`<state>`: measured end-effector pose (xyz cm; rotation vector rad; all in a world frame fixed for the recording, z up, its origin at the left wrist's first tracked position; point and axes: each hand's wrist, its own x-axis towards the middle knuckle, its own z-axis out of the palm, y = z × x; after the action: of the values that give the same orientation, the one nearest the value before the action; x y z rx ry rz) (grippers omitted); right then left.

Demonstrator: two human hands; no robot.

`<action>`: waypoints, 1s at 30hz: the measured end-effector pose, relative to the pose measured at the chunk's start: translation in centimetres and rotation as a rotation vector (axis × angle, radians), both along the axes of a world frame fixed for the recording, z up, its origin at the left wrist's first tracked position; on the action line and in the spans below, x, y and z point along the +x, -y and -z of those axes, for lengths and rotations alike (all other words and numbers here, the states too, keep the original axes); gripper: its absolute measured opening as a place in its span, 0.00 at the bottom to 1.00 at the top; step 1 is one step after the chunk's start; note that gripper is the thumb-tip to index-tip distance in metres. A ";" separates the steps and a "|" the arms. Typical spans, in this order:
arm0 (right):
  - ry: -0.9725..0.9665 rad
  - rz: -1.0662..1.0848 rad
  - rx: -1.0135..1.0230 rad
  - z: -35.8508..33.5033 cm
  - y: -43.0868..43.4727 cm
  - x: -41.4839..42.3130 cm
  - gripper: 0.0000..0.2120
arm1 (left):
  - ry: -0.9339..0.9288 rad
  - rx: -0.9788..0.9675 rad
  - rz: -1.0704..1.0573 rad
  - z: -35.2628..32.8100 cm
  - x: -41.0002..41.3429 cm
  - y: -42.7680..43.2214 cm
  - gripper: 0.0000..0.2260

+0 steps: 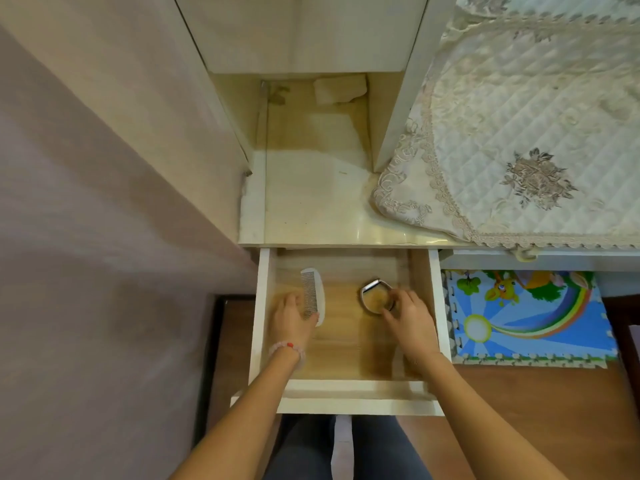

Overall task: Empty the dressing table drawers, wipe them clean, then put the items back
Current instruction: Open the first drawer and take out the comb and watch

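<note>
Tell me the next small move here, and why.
Probably lift the round item out with the right hand, whose fingers curl round its rim, and set it on the tabletop. It and the comb, touched by the left hand, are all that lie in the drawer.

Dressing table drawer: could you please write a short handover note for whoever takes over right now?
Drawer: pulled open; only two things show inside.
Left hand: fingers straight, touching the white comb on the left side.
Right hand: fingers curled round the small round metal-rimmed item, mid-drawer.
Done and left: one picture cannot tell whether things are coming out or going back, nor whether wiping is done.
A pale folded sheet, cloth or paper, lies at the back of the tabletop.
</note>
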<state>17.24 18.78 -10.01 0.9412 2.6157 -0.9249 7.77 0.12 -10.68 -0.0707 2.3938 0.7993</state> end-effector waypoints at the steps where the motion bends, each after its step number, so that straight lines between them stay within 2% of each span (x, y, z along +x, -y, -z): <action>1: 0.008 0.035 -0.014 0.3 -0.3 -0.4 0.15 | 0.003 -0.010 -0.026 0.4 -0.1 -0.4 0.22; 7: 0.062 0.123 -0.048 1.8 -1.1 -2.6 0.19 | -0.011 -0.054 -0.167 2.0 -0.1 -2.4 0.23; 16: 0.065 0.181 -0.085 2.9 -1.7 -3.3 0.12 | 0.016 -0.091 -0.277 2.2 -0.2 -3.9 0.21; 23: 0.084 0.330 -0.245 3.0 -1.8 -3.4 0.10 | 0.155 0.065 -0.428 1.4 -0.4 -3.4 0.11; 30: 0.056 0.463 -0.384 1.9 -1.4 -2.7 0.07 | 0.184 0.237 -0.453 0.0 0.2 -2.0 0.10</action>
<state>14.55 20.18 -11.90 1.4550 2.0890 -1.4156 7.97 2.14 -10.64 -0.5805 2.1166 1.2203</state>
